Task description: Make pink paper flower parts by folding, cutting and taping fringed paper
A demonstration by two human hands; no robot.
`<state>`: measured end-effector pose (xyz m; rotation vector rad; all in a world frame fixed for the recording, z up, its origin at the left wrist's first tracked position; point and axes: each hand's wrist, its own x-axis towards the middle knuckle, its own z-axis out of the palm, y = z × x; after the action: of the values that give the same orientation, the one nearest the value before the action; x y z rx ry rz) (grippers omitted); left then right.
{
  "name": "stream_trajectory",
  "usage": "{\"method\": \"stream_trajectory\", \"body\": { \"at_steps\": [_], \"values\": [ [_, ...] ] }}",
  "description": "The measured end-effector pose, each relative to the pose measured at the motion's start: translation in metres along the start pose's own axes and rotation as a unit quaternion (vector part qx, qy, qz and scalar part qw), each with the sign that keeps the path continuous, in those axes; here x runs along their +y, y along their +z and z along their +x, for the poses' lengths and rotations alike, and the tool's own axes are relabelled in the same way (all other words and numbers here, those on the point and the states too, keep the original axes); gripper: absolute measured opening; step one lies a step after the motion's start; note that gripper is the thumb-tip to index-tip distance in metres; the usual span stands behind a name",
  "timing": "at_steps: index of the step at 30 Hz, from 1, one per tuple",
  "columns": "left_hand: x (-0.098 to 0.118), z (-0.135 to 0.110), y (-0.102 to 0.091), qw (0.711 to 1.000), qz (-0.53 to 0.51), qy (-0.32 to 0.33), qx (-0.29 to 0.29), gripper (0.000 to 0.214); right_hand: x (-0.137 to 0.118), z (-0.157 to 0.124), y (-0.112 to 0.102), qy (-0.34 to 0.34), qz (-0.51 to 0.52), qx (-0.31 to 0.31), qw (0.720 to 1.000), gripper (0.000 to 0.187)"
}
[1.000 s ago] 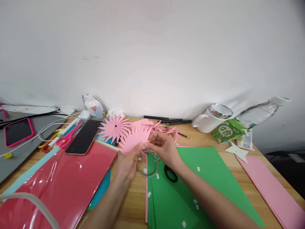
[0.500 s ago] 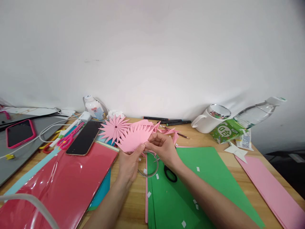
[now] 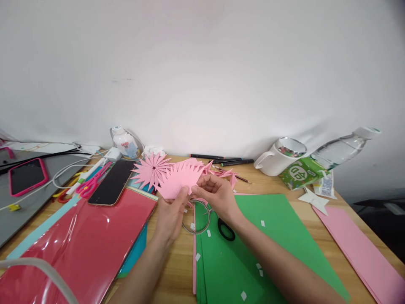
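While aloft, pink cutout (image 3: 177, 180) between fingers (image 3: 182, 195): left hand (image 3: 169, 217), right hand (image 3: 219, 199).

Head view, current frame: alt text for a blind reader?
Left hand and right hand hold a spiky pink paper cutout over a wooden table. Around them lie green paper, red paper, a pink paper flower, a phone, pink scissors and a white mug.

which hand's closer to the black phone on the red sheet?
Left. The left hand pinches the pink paper cutout just right of the black phone; the right hand grips the same cutout farther right.
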<state>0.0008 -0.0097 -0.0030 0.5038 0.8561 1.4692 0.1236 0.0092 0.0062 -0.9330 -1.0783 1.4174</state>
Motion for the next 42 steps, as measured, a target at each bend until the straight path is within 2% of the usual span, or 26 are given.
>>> {"method": "stream_trajectory", "body": {
  "at_steps": [5,9,12,15,18,25,30,37,40,42],
  "values": [
    [-0.001,-0.001,0.002,1.000,0.025,0.004,0.005,0.030,0.011,-0.004,0.005,-0.013,0.001,0.038,0.999,0.036],
    [-0.002,-0.002,0.001,1.000,0.003,0.000,0.004,0.033,0.027,-0.007,0.010,-0.091,-0.032,0.096,0.991,0.027],
    [-0.002,0.000,-0.002,1.000,-0.019,-0.013,0.008,0.038,0.033,-0.008,0.009,-0.143,-0.070,0.084,0.984,0.020],
    [-0.002,0.002,-0.004,0.999,-0.033,-0.026,0.008,0.039,0.034,-0.008,0.006,-0.155,-0.091,0.062,0.982,0.020],
    [-0.003,0.004,-0.006,0.998,-0.042,-0.034,0.012,0.038,0.032,-0.008,0.006,-0.169,-0.117,0.080,0.975,0.018],
    [-0.003,0.002,-0.006,0.999,-0.026,-0.032,0.013,0.031,0.030,-0.012,0.011,-0.172,-0.123,0.102,0.972,0.015],
    [-0.001,0.000,0.000,1.000,-0.015,-0.025,0.002,0.031,0.026,-0.009,0.005,-0.190,-0.193,0.109,0.956,0.014],
    [0.003,0.002,-0.001,1.000,0.025,-0.001,-0.006,0.031,0.014,-0.008,0.005,-0.179,-0.175,0.112,0.962,0.014],
    [0.004,0.002,-0.002,0.999,0.038,0.006,-0.009,0.030,0.010,-0.007,0.004,-0.174,-0.168,0.086,0.966,0.018],
    [0.004,0.002,-0.001,0.999,0.038,0.020,-0.011,0.029,0.007,-0.005,0.002,-0.146,-0.153,0.053,0.976,0.023]
  ]
}}
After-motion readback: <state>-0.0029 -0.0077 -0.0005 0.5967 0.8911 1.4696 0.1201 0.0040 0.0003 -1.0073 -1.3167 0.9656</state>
